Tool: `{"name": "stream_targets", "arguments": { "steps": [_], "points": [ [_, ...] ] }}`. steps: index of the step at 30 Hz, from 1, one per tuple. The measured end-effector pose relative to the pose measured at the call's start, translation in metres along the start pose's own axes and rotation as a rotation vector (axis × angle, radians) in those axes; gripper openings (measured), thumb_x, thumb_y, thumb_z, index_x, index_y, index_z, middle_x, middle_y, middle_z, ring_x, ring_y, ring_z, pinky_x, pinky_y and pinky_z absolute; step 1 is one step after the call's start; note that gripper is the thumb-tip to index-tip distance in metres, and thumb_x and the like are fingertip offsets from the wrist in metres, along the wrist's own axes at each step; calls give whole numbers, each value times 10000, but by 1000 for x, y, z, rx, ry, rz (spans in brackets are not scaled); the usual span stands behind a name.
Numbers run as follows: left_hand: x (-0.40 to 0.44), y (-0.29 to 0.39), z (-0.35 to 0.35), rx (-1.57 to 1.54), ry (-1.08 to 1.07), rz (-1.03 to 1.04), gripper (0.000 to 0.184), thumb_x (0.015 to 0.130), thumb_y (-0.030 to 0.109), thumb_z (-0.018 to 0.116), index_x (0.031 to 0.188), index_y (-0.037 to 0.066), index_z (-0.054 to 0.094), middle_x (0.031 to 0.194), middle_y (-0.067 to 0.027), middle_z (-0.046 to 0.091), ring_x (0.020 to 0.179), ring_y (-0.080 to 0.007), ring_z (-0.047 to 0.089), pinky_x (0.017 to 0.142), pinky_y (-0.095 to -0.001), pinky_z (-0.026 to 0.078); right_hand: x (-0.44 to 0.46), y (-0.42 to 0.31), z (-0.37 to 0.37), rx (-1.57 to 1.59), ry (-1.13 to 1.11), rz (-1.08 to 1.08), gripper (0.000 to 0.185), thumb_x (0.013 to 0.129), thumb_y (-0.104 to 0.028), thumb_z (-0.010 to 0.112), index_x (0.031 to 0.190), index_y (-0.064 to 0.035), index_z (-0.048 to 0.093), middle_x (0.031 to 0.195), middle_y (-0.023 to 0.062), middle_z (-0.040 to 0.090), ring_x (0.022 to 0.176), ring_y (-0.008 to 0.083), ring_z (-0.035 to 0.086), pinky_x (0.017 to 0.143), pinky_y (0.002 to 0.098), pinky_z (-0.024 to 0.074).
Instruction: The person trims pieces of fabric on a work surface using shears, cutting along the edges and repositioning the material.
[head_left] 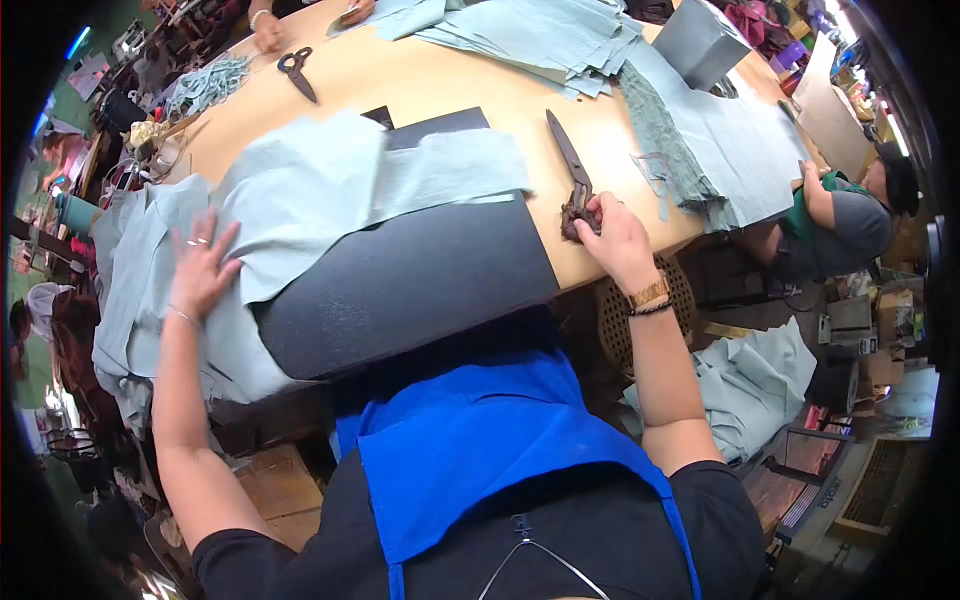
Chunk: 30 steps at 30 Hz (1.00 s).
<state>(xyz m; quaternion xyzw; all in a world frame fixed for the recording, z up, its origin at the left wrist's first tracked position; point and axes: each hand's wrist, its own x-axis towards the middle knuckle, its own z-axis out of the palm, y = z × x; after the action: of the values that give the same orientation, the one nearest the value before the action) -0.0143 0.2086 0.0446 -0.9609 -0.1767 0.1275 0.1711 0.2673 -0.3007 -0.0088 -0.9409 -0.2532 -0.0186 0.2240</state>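
Pale green fabric lies loosely over a dark board at the table's near edge. My left hand rests on the fabric at the left, fingers spread. At the right, my right hand is closed on the wrapped handles of large dark scissors, whose blades point away from me on the bare wood just right of the board.
Stacked green fabric pieces lie at the table's far side. Another pair of scissors lies near a co-worker's hand. A grey box stands at the back right. Another person is at the right edge.
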Motion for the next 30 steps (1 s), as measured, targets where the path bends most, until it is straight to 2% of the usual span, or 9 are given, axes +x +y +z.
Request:
{"name": "stream_targets", "arguments": {
  "steps": [3,7,10,11,13,19,24,27,30],
  "points": [
    [23,-2,-12,-33,488,30,672,879,488,534,1462,216,337,1564,-104,171,1442,-308,142,1112,-609,55,5,8,-13,-77,-105,117,341,732,-326,718,935,-65,635,847,135,672,836,311,650,750,398,513],
    [63,118,-44,-327,676,174,633,879,454,560,1437,206,393,1546,-122,221,1435,-314,160,1135,-544,89,12,27,-13,-43,-221,213,344,724,-359,698,863,-46,677,795,154,671,802,263,665,745,358,520],
    [55,228,-78,-509,524,402,635,888,518,524,1415,180,413,1537,-150,225,1428,-337,178,1133,-534,134,15,52,-10,210,-405,312,303,806,-318,678,890,-27,667,770,110,664,729,152,646,687,306,517],
    [63,255,-68,-539,546,456,652,893,556,492,1414,174,409,1534,-155,237,1432,-341,166,1121,-552,166,6,51,-12,533,-396,365,279,835,-299,660,903,-28,661,774,92,661,723,142,640,673,299,513],
    [70,289,-59,-620,514,458,644,887,568,492,1388,167,437,1442,-161,387,1372,-339,308,1103,-563,203,-24,42,-15,1176,-353,458,236,892,-261,625,927,-29,648,782,56,656,712,122,628,646,285,507],
    [48,249,-59,-621,438,499,605,877,566,509,1328,163,491,1179,-121,550,1140,-311,519,1070,-573,248,-101,4,-41,1253,-193,378,140,879,-133,645,951,-23,598,733,39,622,654,118,600,606,255,486],
    [18,251,-55,-720,571,613,566,827,503,620,1275,163,552,1357,-108,494,1313,-305,412,1083,-547,278,-141,-8,-46,1260,-351,399,123,877,-128,642,919,-26,588,698,16,589,585,94,560,558,228,467],
    [14,257,-50,-750,426,723,482,834,449,635,1227,172,602,1371,-100,497,1298,-309,432,1070,-487,335,-155,-16,-58,1201,-551,386,134,888,-160,642,865,-42,583,691,5,581,589,73,553,551,210,450],
    [16,261,-42,-813,451,686,322,859,281,648,1162,173,657,1320,-89,554,1252,-298,489,1041,-433,390,-167,-14,-65,1131,-697,464,174,886,-207,661,841,-58,585,676,-12,572,586,67,550,550,208,450]
  ]
}}
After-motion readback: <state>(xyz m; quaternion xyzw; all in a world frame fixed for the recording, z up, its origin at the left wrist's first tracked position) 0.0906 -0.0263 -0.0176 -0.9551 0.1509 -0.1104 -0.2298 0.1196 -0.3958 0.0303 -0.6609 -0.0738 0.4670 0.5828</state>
